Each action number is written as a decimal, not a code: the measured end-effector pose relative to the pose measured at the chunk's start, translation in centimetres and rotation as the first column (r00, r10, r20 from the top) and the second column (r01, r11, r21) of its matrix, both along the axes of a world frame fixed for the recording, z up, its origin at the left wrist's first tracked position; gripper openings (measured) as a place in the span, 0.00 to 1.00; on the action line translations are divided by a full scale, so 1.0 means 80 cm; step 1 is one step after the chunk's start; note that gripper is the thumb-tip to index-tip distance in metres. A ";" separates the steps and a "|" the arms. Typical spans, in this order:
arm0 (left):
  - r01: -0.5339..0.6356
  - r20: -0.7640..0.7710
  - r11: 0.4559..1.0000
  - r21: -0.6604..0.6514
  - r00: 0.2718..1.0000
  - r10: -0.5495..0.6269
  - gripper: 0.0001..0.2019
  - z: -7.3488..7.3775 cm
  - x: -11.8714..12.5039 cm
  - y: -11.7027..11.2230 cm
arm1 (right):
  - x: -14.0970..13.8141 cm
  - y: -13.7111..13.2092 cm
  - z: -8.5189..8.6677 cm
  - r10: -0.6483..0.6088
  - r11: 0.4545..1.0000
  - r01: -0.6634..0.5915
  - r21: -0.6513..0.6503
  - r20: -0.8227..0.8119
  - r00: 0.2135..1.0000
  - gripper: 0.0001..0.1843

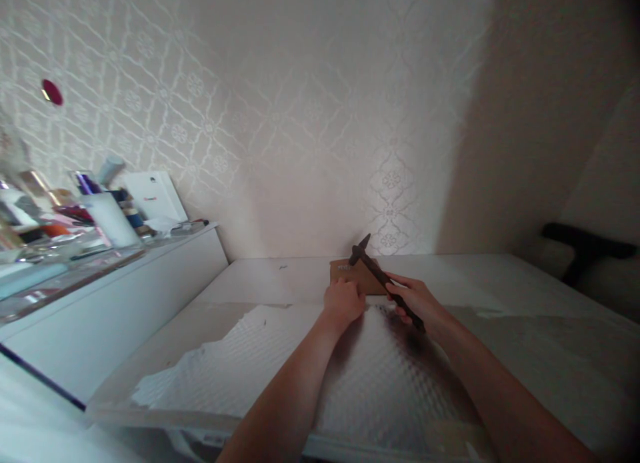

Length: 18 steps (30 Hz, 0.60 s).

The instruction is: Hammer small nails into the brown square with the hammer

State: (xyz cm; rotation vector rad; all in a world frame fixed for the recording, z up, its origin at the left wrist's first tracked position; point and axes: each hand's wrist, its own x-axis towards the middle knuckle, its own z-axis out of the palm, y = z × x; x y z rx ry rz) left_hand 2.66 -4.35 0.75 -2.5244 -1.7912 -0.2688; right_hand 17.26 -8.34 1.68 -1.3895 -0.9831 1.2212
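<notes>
My right hand (407,296) is wrapped around the handle of a hammer (375,270). The hammer's dark head is raised over the far part of a small brown board (374,286), which lies on the white tabletop. My left hand (345,298) rests at the board's near left side with its fingers curled. What those fingers grip, if anything, is hidden. Just beyond them, small shiny pieces (344,268) lie or stand on the board, too small to name for certain.
A textured white sheet (240,356) covers part of the tabletop (480,276) under my forearms. To the left, a white cabinet (150,303) carries bottles, a white box (155,196) and clutter. Patterned wall (300,150) stands behind; a black T-shaped object (585,246) is at right.
</notes>
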 end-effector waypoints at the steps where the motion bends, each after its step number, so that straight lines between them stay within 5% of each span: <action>1: 0.003 0.000 1.000 0.003 1.000 -0.003 0.17 0.000 0.000 0.000 | 0.000 0.000 0.000 0.015 1.000 -0.015 0.008 -0.005 1.000 0.23; 18: -0.005 -0.005 1.000 -0.017 1.000 0.005 0.17 0.001 0.002 -0.002 | 0.000 -0.004 0.004 0.034 0.999 -0.033 0.019 -0.024 0.999 0.24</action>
